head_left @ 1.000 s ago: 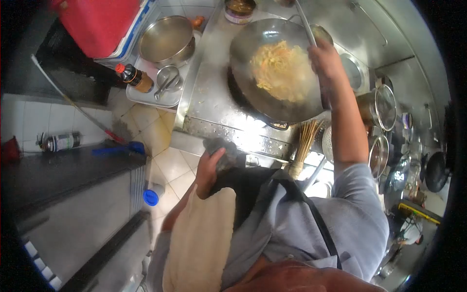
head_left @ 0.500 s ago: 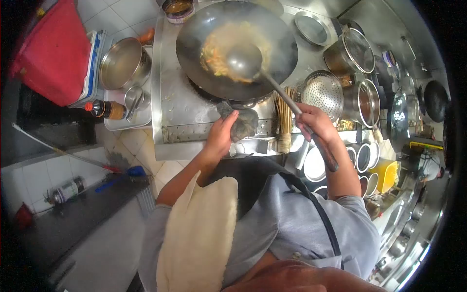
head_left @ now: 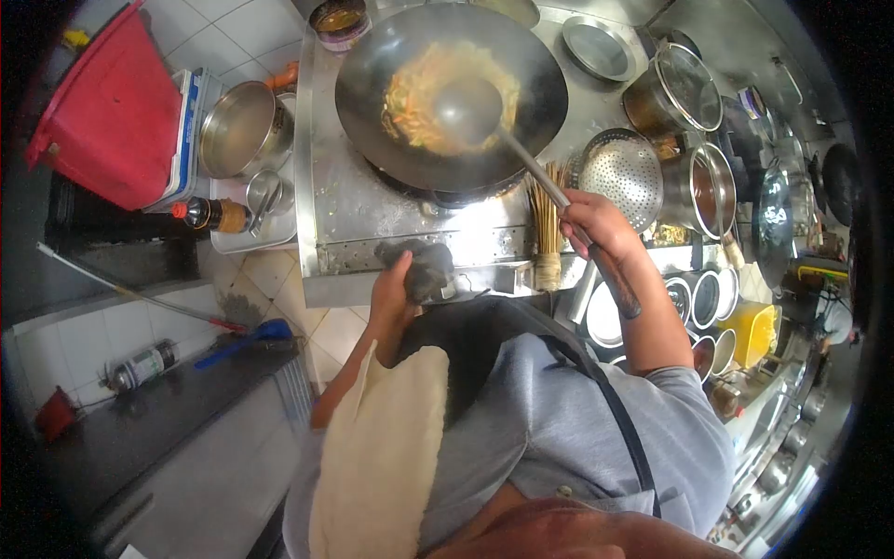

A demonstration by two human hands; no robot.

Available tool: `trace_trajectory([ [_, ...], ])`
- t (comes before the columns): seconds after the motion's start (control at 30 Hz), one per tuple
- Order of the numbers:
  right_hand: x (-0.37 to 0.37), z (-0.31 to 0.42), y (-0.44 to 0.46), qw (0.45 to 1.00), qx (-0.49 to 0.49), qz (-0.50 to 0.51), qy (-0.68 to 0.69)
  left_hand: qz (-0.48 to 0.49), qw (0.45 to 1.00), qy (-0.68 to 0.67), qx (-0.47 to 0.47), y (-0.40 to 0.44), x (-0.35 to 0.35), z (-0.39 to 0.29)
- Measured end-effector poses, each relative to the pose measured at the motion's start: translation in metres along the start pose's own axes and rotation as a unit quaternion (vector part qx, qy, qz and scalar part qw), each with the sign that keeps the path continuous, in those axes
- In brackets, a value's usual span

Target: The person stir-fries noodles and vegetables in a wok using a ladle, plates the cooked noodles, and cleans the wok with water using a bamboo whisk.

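A large dark wok (head_left: pixel 363 102) sits on the steel stove (head_left: pixel 326 210), with shredded food (head_left: pixel 414 102) steaming inside. My right hand (head_left: pixel 596 226) is wrapped round the long handle of a ladle (head_left: pixel 545 180), whose round bowl rests in the food. Part of the handle runs back past my wrist. In my left hand (head_left: pixel 391 291) is a bunched dark grey cloth (head_left: pixel 428 270), held near the stove's front edge, apart from the wok. The fingers of that hand are partly hidden by the cloth.
Right of the wok are a bamboo brush (head_left: pixel 548 252), a perforated strainer (head_left: pixel 619 182) and steel pots (head_left: pixel 684 191). At left stand a steel pot (head_left: pixel 244 130), a sauce bottle (head_left: pixel 209 214) and a red bin (head_left: pixel 112 112). An open can (head_left: pixel 340 23) is behind.
My left hand and the cloth have moved down and left, away from the wok's near rim. The ladle stays in the food with my right hand on its handle.
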State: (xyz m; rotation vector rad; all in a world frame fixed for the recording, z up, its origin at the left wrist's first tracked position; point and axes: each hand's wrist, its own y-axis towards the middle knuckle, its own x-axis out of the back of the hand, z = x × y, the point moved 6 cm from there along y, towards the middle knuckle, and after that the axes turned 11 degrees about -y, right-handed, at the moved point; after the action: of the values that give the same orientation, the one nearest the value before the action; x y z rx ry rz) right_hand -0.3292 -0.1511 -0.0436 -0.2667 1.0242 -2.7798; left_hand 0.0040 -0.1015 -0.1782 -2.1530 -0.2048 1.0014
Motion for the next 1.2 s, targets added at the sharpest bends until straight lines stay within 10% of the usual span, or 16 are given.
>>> trace_trajectory([
  [0.87,0.003,0.127,0.061,0.981,0.084,0.113,0.134,0.022,0.999,0.016,0.026,0.007,-0.022,-0.012],
  [1.2,-0.036,0.229,0.1,0.895,0.273,-0.217,-0.279,0.09,0.987,-0.111,0.067,0.032,-0.1,-0.012],
])
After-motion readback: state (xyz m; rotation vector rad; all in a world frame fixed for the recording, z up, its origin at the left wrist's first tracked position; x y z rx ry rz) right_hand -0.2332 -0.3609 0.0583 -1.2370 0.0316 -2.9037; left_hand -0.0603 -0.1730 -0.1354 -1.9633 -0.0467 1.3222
